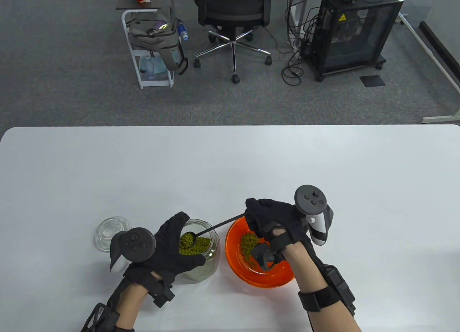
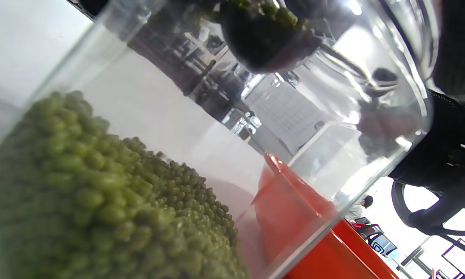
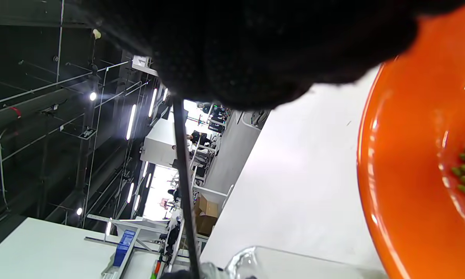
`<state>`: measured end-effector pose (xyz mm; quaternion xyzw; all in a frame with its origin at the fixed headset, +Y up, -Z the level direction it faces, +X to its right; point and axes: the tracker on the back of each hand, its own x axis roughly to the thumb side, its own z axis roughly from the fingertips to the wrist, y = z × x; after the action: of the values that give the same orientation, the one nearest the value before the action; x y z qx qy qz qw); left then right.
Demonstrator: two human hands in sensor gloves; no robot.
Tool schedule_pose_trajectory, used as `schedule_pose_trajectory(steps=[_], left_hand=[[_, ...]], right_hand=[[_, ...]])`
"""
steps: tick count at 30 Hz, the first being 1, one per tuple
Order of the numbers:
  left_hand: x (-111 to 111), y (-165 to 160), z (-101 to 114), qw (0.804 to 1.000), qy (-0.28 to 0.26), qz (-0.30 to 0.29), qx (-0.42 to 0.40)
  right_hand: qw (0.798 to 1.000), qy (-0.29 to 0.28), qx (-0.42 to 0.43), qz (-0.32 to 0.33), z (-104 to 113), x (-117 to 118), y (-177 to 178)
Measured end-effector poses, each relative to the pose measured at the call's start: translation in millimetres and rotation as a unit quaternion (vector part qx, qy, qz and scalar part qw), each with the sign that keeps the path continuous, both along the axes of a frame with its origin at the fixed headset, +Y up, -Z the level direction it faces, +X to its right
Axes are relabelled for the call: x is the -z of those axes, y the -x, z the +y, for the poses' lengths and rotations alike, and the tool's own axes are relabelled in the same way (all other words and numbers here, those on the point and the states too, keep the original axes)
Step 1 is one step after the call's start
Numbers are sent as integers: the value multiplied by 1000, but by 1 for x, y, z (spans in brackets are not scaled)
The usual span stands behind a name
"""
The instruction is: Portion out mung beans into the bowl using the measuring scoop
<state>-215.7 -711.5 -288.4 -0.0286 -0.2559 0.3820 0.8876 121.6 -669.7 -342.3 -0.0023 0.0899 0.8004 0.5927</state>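
A glass jar (image 1: 210, 254) of green mung beans (image 2: 100, 201) stands near the table's front edge, and my left hand (image 1: 169, 245) grips its side. My right hand (image 1: 273, 220) pinches the thin black handle (image 3: 182, 166) of a measuring scoop (image 1: 187, 240). The scoop's cup, heaped with beans, sits over the jar's mouth; in the left wrist view the scoop cup (image 2: 267, 38) shows from below. An orange bowl (image 1: 237, 260) with a small heap of beans (image 1: 249, 246) stands right of the jar, partly under my right hand.
The jar's glass lid (image 1: 107, 231) lies on the table left of my left hand. The white table (image 1: 230, 166) stretches far beyond the jar and bowl. An office chair (image 1: 233, 19), a cart and a black cabinet stand on the floor behind.
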Motion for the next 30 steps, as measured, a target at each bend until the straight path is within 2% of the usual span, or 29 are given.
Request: schedule_pose_trajectory(steps=[17,25,30], left_hand=[[0,0,0,1000,2,0,-1],[0,0,0,1000,3,0,-3],[0,0,0,1000,3,0,-2]], right_hand=[[998,6,60,-13,4,-5,-36],[996,0,86,-33,6,-10,-69],[994,8,94,-56,-1,-10,-98]])
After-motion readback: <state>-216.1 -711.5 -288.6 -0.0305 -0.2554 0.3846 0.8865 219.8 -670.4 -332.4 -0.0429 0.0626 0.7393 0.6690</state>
